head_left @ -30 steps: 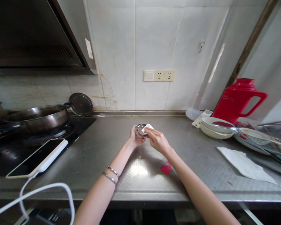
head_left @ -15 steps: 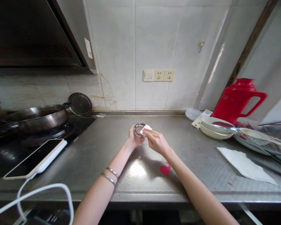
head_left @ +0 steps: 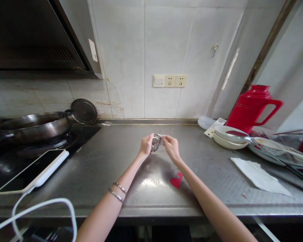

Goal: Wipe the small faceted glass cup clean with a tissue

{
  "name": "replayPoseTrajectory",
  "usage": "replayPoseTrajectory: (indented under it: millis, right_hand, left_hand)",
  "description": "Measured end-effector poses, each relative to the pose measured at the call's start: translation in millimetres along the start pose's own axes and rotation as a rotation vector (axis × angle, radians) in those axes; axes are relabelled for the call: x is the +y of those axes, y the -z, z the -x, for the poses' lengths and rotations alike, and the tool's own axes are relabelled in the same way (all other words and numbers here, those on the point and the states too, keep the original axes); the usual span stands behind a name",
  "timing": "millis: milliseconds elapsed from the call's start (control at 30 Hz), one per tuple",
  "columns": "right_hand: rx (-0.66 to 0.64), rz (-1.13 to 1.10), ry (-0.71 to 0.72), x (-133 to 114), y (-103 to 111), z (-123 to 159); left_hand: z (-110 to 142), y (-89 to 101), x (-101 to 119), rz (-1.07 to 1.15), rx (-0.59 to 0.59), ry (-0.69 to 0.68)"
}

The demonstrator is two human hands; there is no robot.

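Above the middle of the steel counter [head_left: 131, 168] my left hand [head_left: 145, 145] grips a small clear glass cup [head_left: 155, 142], tipped on its side with its mouth toward the right. My right hand [head_left: 171, 147] is closed on a small white tissue [head_left: 162, 136] pressed against the cup's mouth; most of the tissue is hidden by my fingers. Two bracelets circle my left wrist. A small red scrap [head_left: 176, 180] lies on the counter below my right forearm.
A wok [head_left: 32, 126] sits on the stove at left, a round lid [head_left: 84, 111] leaning behind it. A phone [head_left: 32, 171] with a white cable lies at front left. At right are stacked bowls [head_left: 228, 137], plates, a red thermos jug [head_left: 252, 107] and a white napkin [head_left: 257, 174].
The cup has been tipped from upright onto its side between my hands. My right hand has shifted to its mouth with the tissue. The view has drifted slightly.
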State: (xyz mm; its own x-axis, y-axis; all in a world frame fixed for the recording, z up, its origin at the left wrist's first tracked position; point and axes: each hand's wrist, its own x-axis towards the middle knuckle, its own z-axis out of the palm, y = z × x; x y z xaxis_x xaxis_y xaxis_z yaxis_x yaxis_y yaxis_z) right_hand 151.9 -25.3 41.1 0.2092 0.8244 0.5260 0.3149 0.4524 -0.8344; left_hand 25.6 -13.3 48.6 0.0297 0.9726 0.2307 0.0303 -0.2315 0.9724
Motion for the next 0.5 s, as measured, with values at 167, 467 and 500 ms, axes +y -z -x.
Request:
replayPoseTrajectory:
  millis: [167, 467, 500]
  right_hand:
    - [0.052, 0.055, 0.114, -6.4, -1.1, 5.0]
    - [0.000, 0.203, 0.521, -5.9, -1.9, 9.2]
    - [-0.015, 0.219, 0.567, -5.2, -1.8, 9.1]
  left_hand:
    - [0.5, -2.9, -0.3, -0.066, 0.067, -0.104]
    - [0.5, -3.9, -5.8, -0.092, 0.108, -0.051]
    - [0.3, -4.3, -6.0, -0.069, 0.106, -0.009]
